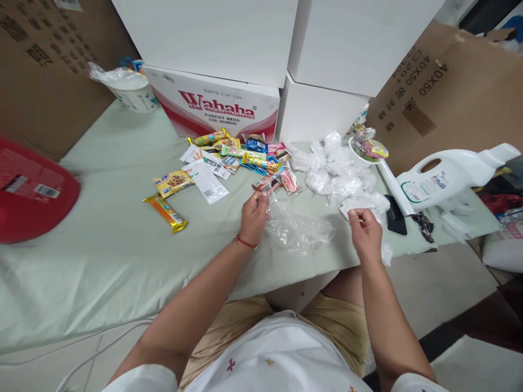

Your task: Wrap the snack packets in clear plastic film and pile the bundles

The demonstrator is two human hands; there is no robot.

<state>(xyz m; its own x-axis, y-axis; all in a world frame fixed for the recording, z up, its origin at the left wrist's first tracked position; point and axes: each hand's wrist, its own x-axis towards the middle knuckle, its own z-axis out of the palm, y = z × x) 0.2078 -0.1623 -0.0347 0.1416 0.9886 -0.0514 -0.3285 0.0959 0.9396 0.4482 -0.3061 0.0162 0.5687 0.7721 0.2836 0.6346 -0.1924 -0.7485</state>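
Note:
My left hand [254, 216], with a red cord at the wrist, pinches the top of a clear plastic bag [300, 233]. The thin bag trails to the right over the table in front of me. My right hand [366, 233] has its thumb and fingers pressed together beside a heap of crumpled clear plastic bags [337, 169]. I cannot make out what, if anything, is in that pinch. Just beyond my left hand lies a pile of wrapped snacks [245, 155]. A yellow cookie packet [174, 183], an orange-and-gold snack bar [165, 212] and a white packet [207, 181] lie at its left.
White boxes [216, 32] stand stacked at the back, above a Wahaha water carton [220, 109]. A white jug [445, 177], a black phone-like object [395, 215] and a tub of snacks [362, 148] are at the right. A red container [36, 190] stands far left, a paper bucket [133, 92] behind.

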